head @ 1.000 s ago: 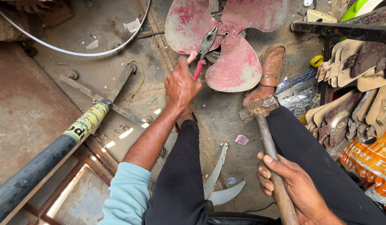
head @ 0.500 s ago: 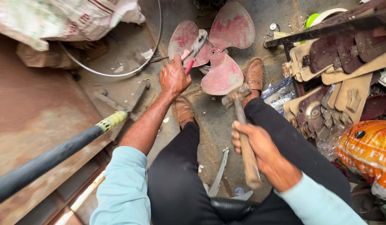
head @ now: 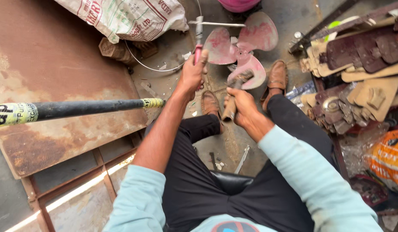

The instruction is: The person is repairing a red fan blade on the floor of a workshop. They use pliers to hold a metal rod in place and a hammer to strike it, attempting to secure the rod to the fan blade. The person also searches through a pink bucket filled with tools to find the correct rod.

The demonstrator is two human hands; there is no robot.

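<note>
At nine o'clock in my view a black pipe (head: 87, 107) with a yellow-banded end lies across a rusty steel plate (head: 57, 73), pointing in toward my left forearm. At eleven o'clock a printed white sack (head: 126, 17) slumps over the plate's far edge, and a thin loop of wire (head: 151, 66) curves on the floor just beside it.

My left hand (head: 191, 75) sits at twelve o'clock, arm stretched out, fingers wrapped tight around the red grips of a pair of pliers (head: 199, 41). The pliers stand nearly upright, and their metal nose meets a thin rod (head: 220, 24) that runs sideways toward one o'clock. I cannot tell whether the nose actually bites the rod.

Just right of that, my right hand (head: 240, 105) is closed firmly around the wooden handle of a hammer (head: 233, 92). The hammer's head is up against the lower blade of the pink fan blade (head: 242, 47), a three-lobed metal piece lying flat on the dusty floor between my two brown shoes (head: 277, 77).

From two to three o'clock, stacked flat metal cut-outs (head: 362, 60) in brown and tan crowd a rack. Below them, at four o'clock, lies an orange plastic bag (head: 385, 159).
</note>
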